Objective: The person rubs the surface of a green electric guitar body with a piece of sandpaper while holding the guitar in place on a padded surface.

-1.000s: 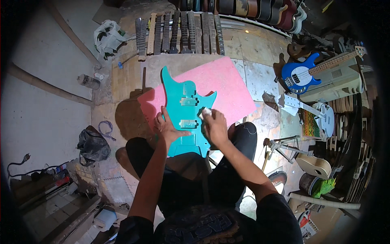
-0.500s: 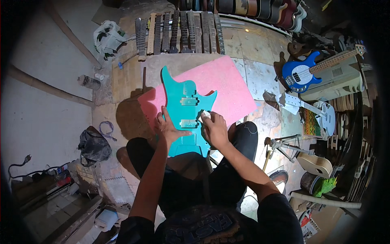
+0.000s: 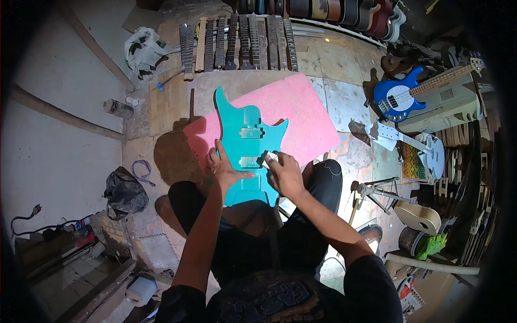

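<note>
A teal electric guitar body (image 3: 231, 119) lies over a pink foam mat (image 3: 309, 107), its lower end at my lap between my knees. Pickup cavities and a neck pocket are cut into its face. My left hand (image 3: 222, 168) rests spread on the body's left edge, thumb stretched across the face below the lower cavity. On the right side of the face, my right hand (image 3: 287, 175) is closed around a small whitish block or folded pad (image 3: 271, 158), pressed to the surface. The hand covers most of it, so its exact kind is unclear.
Several guitar necks (image 3: 245, 43) lie in a row beyond the mat. At the right are a blue bass guitar (image 3: 398, 97), a pale guitar (image 3: 431, 153) and a metal stand (image 3: 377, 192). A black plastic bag (image 3: 125, 192) and a coiled cable (image 3: 141, 172) sit at the left.
My right hand has shifted slightly down with the whitish block on the guitar body. My left hand stays in nearly the same place.
</note>
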The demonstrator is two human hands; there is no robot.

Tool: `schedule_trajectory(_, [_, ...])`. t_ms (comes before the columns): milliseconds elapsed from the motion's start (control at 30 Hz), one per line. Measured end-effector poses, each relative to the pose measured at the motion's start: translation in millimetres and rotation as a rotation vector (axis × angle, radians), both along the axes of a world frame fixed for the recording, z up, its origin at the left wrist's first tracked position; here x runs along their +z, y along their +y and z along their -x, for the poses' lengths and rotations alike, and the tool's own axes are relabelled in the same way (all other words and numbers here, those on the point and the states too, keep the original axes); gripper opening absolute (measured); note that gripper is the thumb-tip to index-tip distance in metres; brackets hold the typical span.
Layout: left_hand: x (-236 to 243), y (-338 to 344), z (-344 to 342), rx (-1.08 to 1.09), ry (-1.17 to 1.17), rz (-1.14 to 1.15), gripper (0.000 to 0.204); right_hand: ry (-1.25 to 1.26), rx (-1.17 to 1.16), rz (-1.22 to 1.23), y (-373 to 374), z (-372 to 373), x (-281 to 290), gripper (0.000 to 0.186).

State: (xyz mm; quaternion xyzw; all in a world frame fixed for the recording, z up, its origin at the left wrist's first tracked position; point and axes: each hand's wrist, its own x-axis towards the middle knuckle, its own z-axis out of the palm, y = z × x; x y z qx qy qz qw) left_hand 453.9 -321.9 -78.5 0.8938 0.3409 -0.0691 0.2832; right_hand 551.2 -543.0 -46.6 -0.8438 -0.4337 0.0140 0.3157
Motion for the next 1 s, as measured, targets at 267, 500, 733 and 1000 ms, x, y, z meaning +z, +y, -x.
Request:
schedule_trajectory(267, [17, -2, -7, -0.011, 0.097, 0.082, 0.175, 0.148, -0.299, 0.097, 33, -78, 48, 0.050])
schedule_trajectory(500, [13, -1, -4, 0.003, 0.068, 0.028, 0.170, -0.023, -0.058, 0.010, 2, -24, -8, 0.053])
schedule_trajectory(733, [19, -5, -10, 0.000, 0.124, 0.072, 0.175, 0.059, -0.285, 0.040, 26, -87, 23, 0.054])
schedule_trajectory(1000, [14, 0, -4, 0.014, 0.105, 0.041, 0.172, 0.032, 0.064, -0.015, 10, -4, 2, 0.046])
